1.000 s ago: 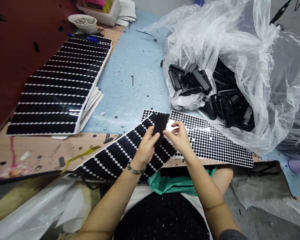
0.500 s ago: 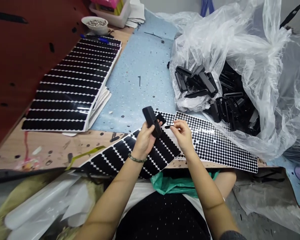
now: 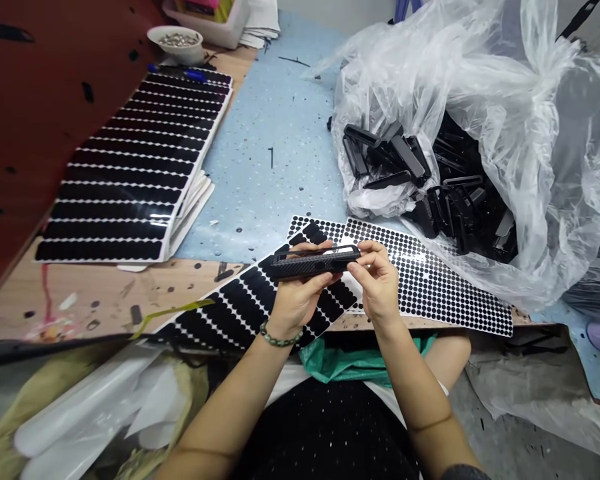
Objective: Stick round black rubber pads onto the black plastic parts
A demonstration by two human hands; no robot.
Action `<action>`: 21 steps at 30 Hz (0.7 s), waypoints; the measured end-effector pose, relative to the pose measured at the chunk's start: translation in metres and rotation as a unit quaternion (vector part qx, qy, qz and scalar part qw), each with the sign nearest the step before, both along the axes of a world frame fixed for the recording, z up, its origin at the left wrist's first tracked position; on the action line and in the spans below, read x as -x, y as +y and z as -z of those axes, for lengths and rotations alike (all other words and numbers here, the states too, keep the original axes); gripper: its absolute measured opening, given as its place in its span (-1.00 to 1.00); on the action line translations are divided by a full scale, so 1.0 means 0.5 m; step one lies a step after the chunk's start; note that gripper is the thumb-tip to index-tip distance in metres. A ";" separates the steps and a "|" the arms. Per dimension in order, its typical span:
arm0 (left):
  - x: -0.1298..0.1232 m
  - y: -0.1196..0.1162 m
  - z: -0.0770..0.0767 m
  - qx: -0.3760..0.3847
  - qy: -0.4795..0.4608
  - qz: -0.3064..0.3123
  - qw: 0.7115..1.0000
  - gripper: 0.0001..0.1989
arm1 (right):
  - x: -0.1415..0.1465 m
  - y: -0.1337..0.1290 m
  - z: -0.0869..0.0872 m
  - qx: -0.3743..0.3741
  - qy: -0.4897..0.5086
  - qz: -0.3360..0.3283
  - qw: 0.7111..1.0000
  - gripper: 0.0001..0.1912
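A long black plastic part (image 3: 307,265) with a woven-look side and a slot along its upper edge lies level between my hands. My left hand (image 3: 299,297) is closed around its middle, thumb in front and fingers behind. At its right end, my right hand (image 3: 379,280) pinches with thumb and fingertips. Whether the small black strip is still in those fingertips cannot be made out. Under the hands lie a sheet of black strip stickers (image 3: 240,300) and, to the right, a sheet of small black dot stickers (image 3: 440,287).
An open clear plastic bag (image 3: 395,73) full of similar black parts (image 3: 410,160) stands at the right. On the left is a stack of sticker sheets (image 3: 125,180) with a blue pen (image 3: 195,75) on top. A white bowl (image 3: 187,53) of small metal pieces sits behind it.
My left hand has turned the black plastic part from steeply tilted to level. My right hand, which held a small black strip apart from it, has come to the part's right end.
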State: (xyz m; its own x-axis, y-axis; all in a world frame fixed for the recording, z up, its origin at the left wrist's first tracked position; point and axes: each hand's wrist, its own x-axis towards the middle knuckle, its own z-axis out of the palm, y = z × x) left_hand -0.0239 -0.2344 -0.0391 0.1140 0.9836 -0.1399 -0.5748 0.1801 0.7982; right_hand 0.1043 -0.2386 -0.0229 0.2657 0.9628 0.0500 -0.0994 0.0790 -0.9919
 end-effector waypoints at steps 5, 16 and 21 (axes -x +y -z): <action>-0.005 0.000 0.002 -0.032 -0.017 -0.006 0.999 -0.57 | -0.005 -0.003 -0.002 -0.017 -0.028 0.006 0.999 -0.82; -0.020 -0.013 -0.001 -0.066 -0.014 -0.033 0.997 -0.59 | 0.002 -0.029 -0.006 -0.129 -0.296 0.107 0.940 -0.90; -0.034 -0.019 0.002 -0.022 -0.034 -0.017 0.999 -0.61 | -0.009 -0.042 0.006 -0.078 -0.272 0.144 0.948 -0.55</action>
State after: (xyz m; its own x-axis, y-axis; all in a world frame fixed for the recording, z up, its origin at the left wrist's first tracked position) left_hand -0.0071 -0.2438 -0.0404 0.0876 0.9921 -0.0900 -0.6327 0.1252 0.7643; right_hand 0.1086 -0.2594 -0.0257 0.4105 0.8235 0.3916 0.4716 0.1758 -0.8641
